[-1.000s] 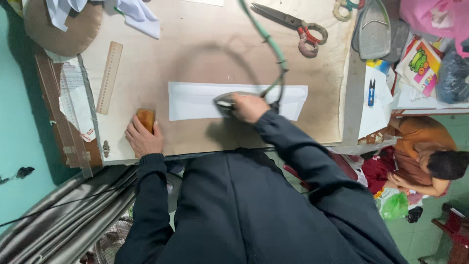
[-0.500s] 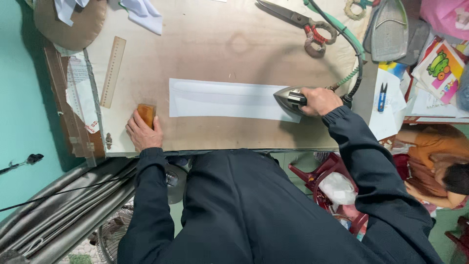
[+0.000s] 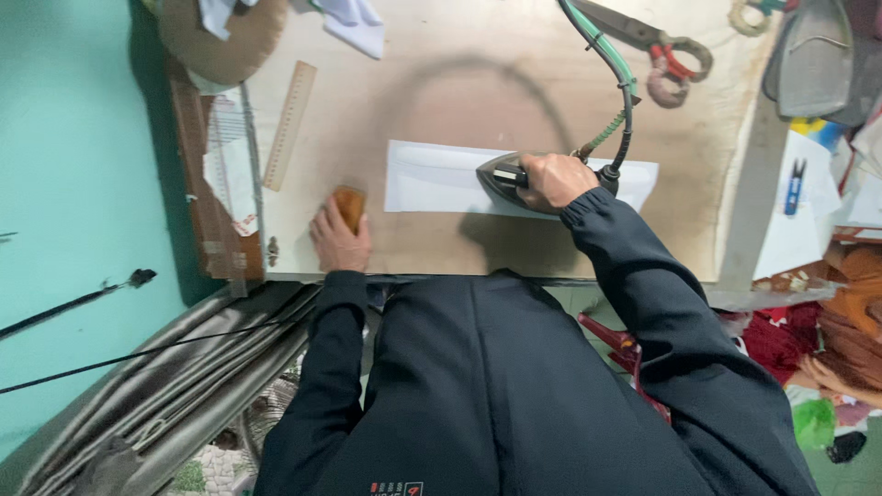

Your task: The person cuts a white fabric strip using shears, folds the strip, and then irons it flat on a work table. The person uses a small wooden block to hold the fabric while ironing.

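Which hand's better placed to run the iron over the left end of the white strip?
Right. The right hand already grips the iron on the white strip; the left hand rests on a brown block off the strip.

Person: dark navy long-sleeved jacket, smooth matte fabric, ribbed cuffs gathered at both wrists. Small red-and-white mark low on the front hem. Left hand (image 3: 338, 241) and right hand (image 3: 554, 181) bare; no gloves, rings or watch visible.

We see the right hand (image 3: 551, 181) has slid the iron (image 3: 501, 176) back toward nine o'clock, from the white strip's (image 3: 432, 176) right end to its middle.
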